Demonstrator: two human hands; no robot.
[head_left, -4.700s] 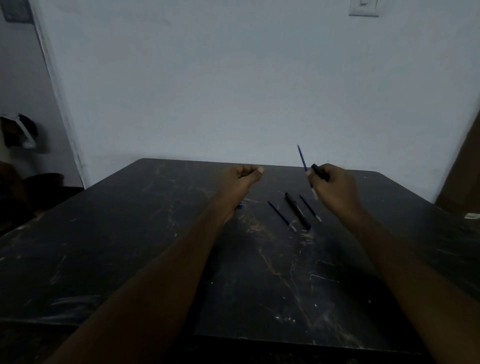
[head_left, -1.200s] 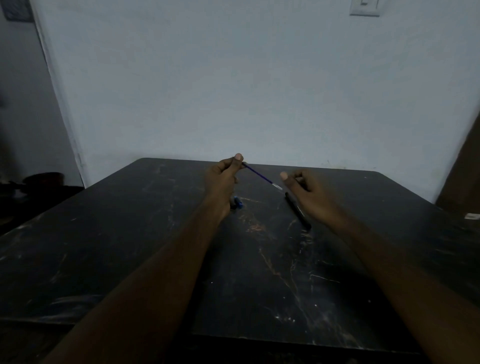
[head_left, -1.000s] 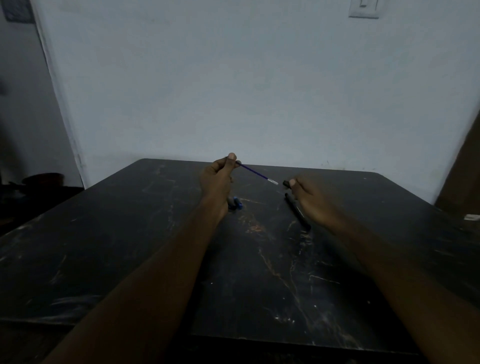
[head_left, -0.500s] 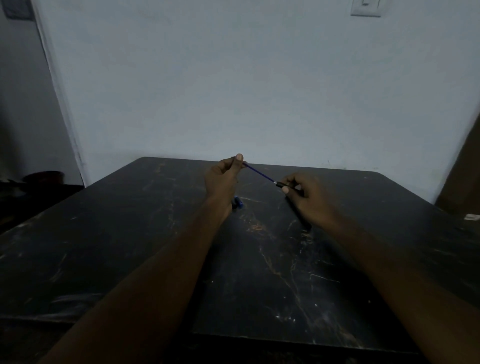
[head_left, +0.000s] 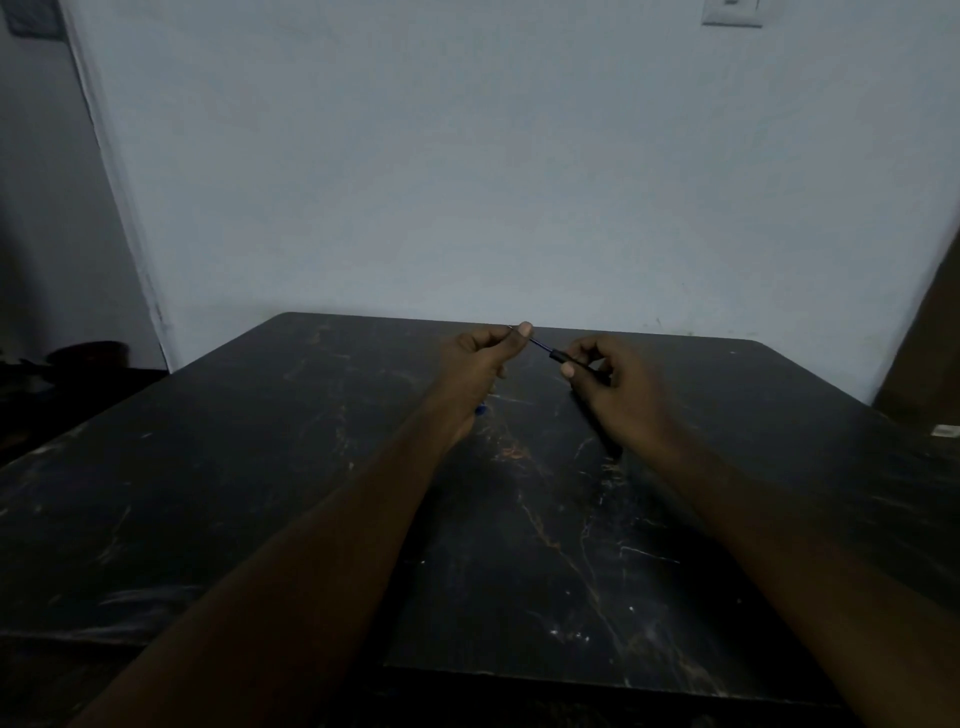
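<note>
The left hand (head_left: 478, 358) pinches the refill (head_left: 540, 344) by its tail in a tight grip; the right hand (head_left: 615, 387) curls round the barrel (head_left: 560, 357), which seems to take its tip, above the surface (head_left: 260, 467). Best held in line, pushed straight, gently.

No writing can be read
The wall plate (head_left: 731, 11) at the top right and the small white slip (head_left: 945, 430) at the right edge show no legible letters; the pen barrel (head_left: 560, 357) in the right hand (head_left: 613, 387) and the thin refill (head_left: 540, 344) pinched by the left hand (head_left: 478, 364) are too dim to show print
</note>
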